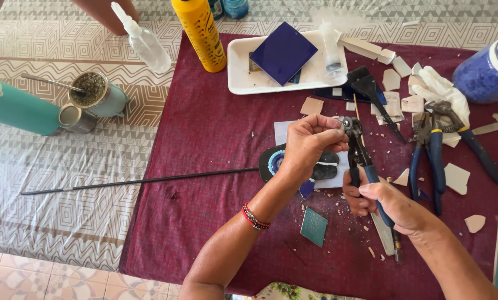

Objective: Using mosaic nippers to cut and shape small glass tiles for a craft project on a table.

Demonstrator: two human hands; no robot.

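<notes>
- The left hand (pixel 310 141) pinches a small pale chip at the head of the tile nippers (pixel 360 158); the chip itself is too small and too covered by fingertips to make out.
- The right hand (pixel 385 200) is closed around the blue handles of the tile nippers, the tool raised over the dark red cloth (pixel 215 144) on the table (pixel 48 183).
- Under both hands lies a dark oval mosaic piece (pixel 324 165) with a blue-and-white ring, partly hidden by the left wrist; a thin black rod (pixel 137 180) runs leftward from it.
- A teal tile piece (pixel 314 226) lies just below the hands; another teal slab is cut off at the right edge.
- The white tray (pixel 240 69) holds a dark blue square tile (pixel 283 53) and a clear small bottle, blurred.
- A jar (pixel 491 69), cut by the right edge, is filled with blue material.
- A small cup (pixel 96 94) holds green herb with a metal straw; beside it, a teal flask (pixel 18 108) is cut off at the left.
- A yellow bottle (pixel 200 33) and a clear spray bottle (pixel 143 39) are cut off at the top.
- Spare blue-handled pliers (pixel 429 150) lie among pale tile shards, beside a white glove (pixel 440 91).
</notes>
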